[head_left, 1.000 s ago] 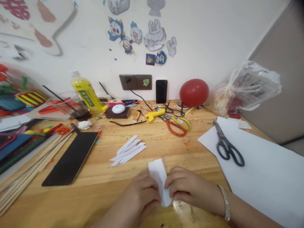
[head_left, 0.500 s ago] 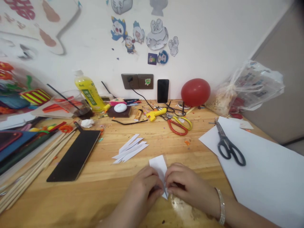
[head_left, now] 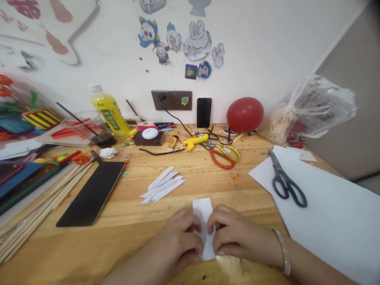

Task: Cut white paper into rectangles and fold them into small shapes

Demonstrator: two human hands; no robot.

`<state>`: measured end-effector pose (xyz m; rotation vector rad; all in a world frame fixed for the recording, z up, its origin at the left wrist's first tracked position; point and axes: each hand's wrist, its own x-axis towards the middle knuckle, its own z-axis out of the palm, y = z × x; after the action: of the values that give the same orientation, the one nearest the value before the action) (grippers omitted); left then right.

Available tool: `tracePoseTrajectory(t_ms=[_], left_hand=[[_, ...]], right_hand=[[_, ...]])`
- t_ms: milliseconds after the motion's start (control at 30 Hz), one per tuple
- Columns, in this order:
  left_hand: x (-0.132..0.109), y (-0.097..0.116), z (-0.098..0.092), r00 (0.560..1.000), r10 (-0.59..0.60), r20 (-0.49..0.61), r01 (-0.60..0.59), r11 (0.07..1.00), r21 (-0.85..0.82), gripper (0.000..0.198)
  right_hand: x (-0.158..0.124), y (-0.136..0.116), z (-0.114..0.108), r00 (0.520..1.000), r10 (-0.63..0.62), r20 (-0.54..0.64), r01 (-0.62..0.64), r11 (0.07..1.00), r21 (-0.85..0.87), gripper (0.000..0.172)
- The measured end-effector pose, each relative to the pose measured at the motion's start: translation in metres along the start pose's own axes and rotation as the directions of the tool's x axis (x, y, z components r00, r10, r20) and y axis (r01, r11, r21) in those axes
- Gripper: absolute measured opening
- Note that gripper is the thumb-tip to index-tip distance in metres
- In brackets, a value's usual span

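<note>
Between my two hands, close to the front of the table, is a small strip of white paper (head_left: 203,206). My left hand (head_left: 182,235) grips its left edge with bent fingers and thumb. On the opposite edge, my right hand (head_left: 230,233) pinches the paper; a sparkling bracelet circles that wrist. The strip's lower end looks slightly curved, and the fingertips hide parts of both edges. Beyond my left hand lies a small pile of cut white paper strips (head_left: 162,185). Black-handled scissors (head_left: 286,182) rest on large white sheets (head_left: 332,206) to the right.
A black board (head_left: 92,194) and wooden sticks (head_left: 50,206) lie at left. Along the wall stand a yellow drink bottle (head_left: 110,113), a phone (head_left: 204,113) and a red balloon (head_left: 245,114). A yellow glue gun (head_left: 195,141) and red-and-yellow-handled scissors (head_left: 225,156) lie before them.
My hands have moved slightly apart and the paper, narrow and creased between the fingers before, now shows more of its face. It has shifted a little toward the right.
</note>
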<state>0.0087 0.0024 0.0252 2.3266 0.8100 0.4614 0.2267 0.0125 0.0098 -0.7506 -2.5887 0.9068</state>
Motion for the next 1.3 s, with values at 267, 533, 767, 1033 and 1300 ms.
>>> tracePoseTrajectory(t_ms=[267,533,767,1033,1300], left_hand=[[0.003,0.000,-0.006,0.999,-0.012,0.042,0.016,0.996,-0.090,0.017],[0.006,-0.013,0.009,0.995,0.002,-0.102,-0.024,0.977,-0.212,0.011],[0.007,-0.004,0.021,0.976,-0.127,-0.174,0.109,0.988,-0.110,0.014],[0.006,-0.004,0.027,0.971,-0.122,-0.207,0.113,0.992,-0.057,0.015],[0.005,-0.005,0.031,0.959,-0.129,-0.252,0.124,0.992,-0.036,0.015]], right_hand=[[0.002,-0.003,-0.001,1.000,0.004,0.018,-0.004,1.000,-0.027,0.008],[0.008,-0.007,0.010,0.979,0.162,-0.126,-0.149,0.983,0.107,0.013],[0.008,-0.011,0.012,0.946,0.276,-0.170,-0.263,0.960,0.095,0.018],[0.010,-0.017,0.013,0.921,0.345,-0.178,-0.331,0.938,0.107,0.017],[0.011,-0.019,0.015,0.913,0.363,-0.186,-0.349,0.931,0.105,0.018]])
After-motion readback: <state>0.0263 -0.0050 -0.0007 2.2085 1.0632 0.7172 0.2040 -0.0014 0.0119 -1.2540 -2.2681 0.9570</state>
